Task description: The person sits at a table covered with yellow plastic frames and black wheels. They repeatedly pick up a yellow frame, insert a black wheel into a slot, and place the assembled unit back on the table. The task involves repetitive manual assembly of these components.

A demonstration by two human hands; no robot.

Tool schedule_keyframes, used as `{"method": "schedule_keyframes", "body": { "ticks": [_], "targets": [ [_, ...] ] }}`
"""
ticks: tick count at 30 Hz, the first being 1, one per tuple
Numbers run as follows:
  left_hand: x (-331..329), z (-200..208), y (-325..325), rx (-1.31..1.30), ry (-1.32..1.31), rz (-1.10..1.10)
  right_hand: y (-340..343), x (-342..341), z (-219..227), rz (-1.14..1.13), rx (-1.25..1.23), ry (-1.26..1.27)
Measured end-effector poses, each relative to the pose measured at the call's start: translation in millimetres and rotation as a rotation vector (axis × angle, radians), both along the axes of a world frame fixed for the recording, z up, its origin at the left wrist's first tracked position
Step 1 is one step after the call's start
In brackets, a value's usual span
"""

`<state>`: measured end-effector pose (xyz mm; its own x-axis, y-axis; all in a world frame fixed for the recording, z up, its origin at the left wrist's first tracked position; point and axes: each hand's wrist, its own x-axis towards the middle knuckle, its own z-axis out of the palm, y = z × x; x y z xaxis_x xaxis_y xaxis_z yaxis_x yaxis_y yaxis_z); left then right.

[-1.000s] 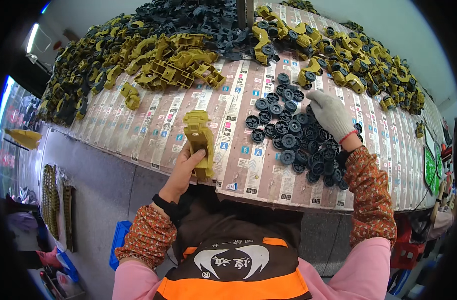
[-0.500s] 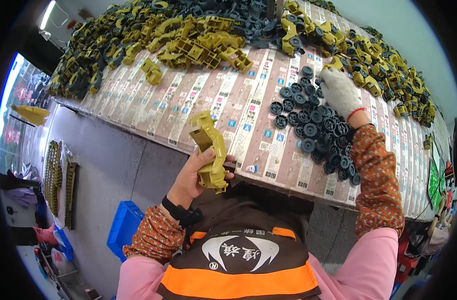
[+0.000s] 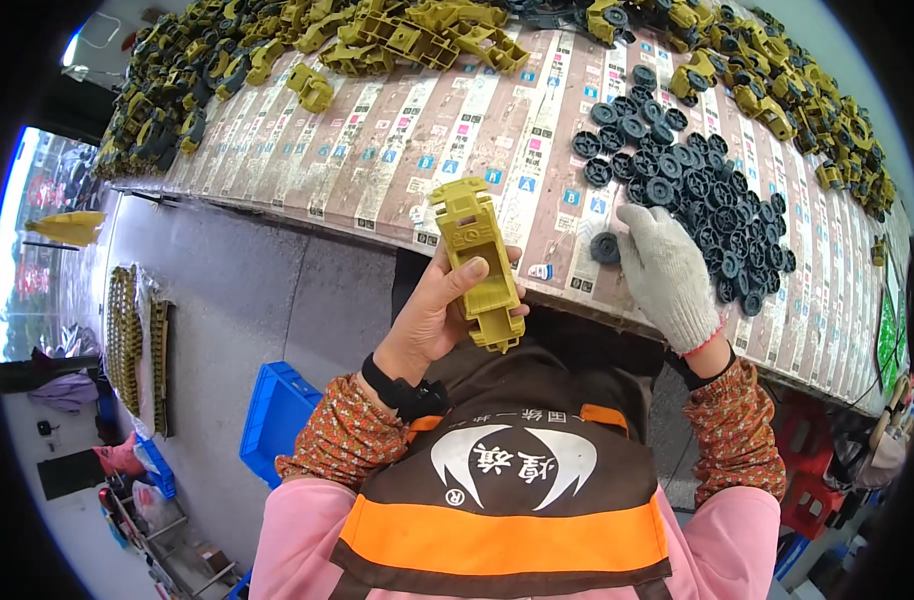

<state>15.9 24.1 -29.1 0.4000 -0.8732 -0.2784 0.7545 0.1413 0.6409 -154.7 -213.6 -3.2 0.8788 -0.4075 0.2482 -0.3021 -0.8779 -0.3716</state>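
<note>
My left hand (image 3: 439,308), bare with a black band at the wrist, grips a yellow plastic toy vehicle body (image 3: 475,262) just past the table's near edge. Its hollow side faces up. My right hand (image 3: 669,275), in a white knitted glove, is low over the table to the right of it. The gloved fingers are drawn together at a dark wheel (image 3: 605,248), which sits apart from the others at the fingertips. Beyond and right of that hand lies a loose heap of dark toy wheels (image 3: 692,185), partly covered by the glove.
Yellow bodies (image 3: 407,35) are heaped at the back of the table (image 3: 377,190). Yellow vehicles with dark wheels (image 3: 767,100) line the right side, and a mixed pile (image 3: 197,90) fills the left. On the floor to the left stands a blue bin (image 3: 277,420).
My right hand has left the yellow vehicle at the far right and come back to a wheel near the table edge. My left hand has turned the yellow body hollow side up.
</note>
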Motion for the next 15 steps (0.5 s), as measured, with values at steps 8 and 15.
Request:
{"method": "schedule_keyframes", "body": {
  "ticks": [8,15],
  "targets": [
    [-8.0,-9.9,5.3,0.081,-0.024,0.022,30.5,4.2,4.9,0.055,-0.008,0.151],
    [-22.5,0.0,7.6,0.152,-0.035,-0.020,54.3,4.1,16.8,0.028,0.889,-0.170]
  ]
}}
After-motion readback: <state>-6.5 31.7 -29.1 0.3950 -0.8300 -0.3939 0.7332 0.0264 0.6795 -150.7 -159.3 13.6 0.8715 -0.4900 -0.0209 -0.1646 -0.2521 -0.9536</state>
